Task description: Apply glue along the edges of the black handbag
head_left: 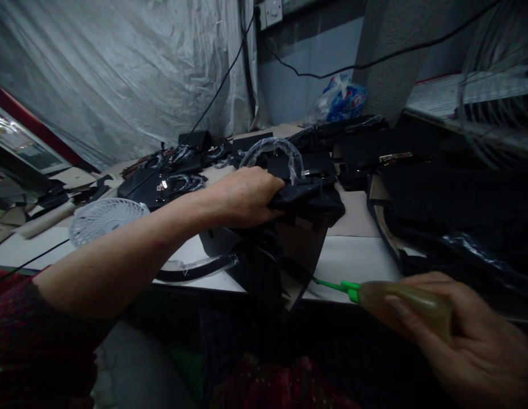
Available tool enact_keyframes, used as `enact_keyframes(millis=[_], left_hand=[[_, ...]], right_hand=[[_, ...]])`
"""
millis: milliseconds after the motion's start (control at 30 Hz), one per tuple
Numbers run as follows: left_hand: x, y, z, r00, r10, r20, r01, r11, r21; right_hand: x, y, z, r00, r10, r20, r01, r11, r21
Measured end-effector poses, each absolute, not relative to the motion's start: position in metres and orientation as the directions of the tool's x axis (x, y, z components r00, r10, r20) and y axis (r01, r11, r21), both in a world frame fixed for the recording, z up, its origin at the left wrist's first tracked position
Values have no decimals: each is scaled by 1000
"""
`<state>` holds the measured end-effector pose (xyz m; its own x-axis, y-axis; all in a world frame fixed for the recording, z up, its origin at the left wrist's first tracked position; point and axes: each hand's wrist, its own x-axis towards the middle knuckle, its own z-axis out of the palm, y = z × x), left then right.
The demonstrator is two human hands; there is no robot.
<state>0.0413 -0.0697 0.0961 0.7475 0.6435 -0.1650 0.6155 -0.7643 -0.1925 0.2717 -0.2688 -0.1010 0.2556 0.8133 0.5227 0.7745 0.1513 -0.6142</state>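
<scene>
My left hand (247, 196) is closed over the top edge of a black bag (302, 233), fingers curled down onto the dark material. The bag stands at the near edge of the white table (357, 258), about the middle of the scene. My right hand (477, 346), near and to the right, is wrapped around a yellowish squeeze bottle (411, 304). Its green nozzle (338, 285) points left at the bag's lower right corner; I cannot tell whether the tip touches.

A plastic-wrapped handle (272, 149) arches just beyond my left hand. A loose black strap (196, 270) in clear wrap lies on the table to the bag's left. Further left lies a small white fan (103, 218). More black bags (451, 193) are heaped on the right, and a blue plastic bag (343, 96) sits far back against the wall.
</scene>
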Motion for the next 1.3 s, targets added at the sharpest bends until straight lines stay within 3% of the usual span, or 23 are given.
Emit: enact_keyframes(millis=[200, 333, 500, 667, 800, 1300], left_hand=[[47, -72, 89, 700, 705, -113, 676, -706, -212], [48, -74, 84, 692, 716, -86, 686, -690, -230], [46, -74, 83, 688, 720, -88, 692, -688, -220], [46, -74, 82, 695, 713, -92, 687, -696, -208], [46, -77, 79, 677, 731, -81, 709, -678, -193], [35, -88, 78, 685, 724, -79, 702, -686, -190]], right_hand=[[245, -249, -96, 147, 813, 563, 814, 224, -536], [246, -251, -92, 96, 859, 503, 777, 251, -577], [246, -248, -88, 136, 811, 569, 812, 238, -533], [250, -244, -92, 54, 859, 509, 783, 281, -556], [250, -241, -96, 117, 818, 564, 822, 239, -517], [235, -246, -93, 78, 849, 523, 766, 285, -577]])
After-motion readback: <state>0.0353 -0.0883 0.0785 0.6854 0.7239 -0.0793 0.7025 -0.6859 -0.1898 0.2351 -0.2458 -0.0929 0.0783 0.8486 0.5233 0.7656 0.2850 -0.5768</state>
